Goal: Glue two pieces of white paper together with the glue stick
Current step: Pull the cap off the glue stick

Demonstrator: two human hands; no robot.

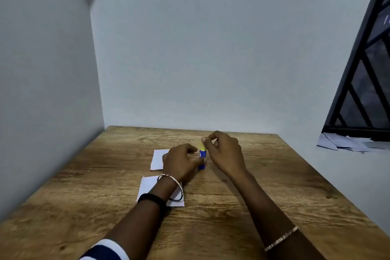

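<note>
— Hands, how are they?
— Left hand point(181, 161) holds the blue glue stick point(202, 157) upright on the tabletop point(263, 186); right hand point(223, 152) fingers pinch its yellow top.
— Papers?
— Two white papers point(157, 159) lie left, flat.

Wooden table point(253, 207), grey walls point(211, 48), dark-framed window point(363, 82), loose papers point(344, 142) beneath it.

Two papers point(157, 159) point(147, 186) lie on the table point(242, 207), one behind the other; glue stick point(202, 155) stands right of them
</note>
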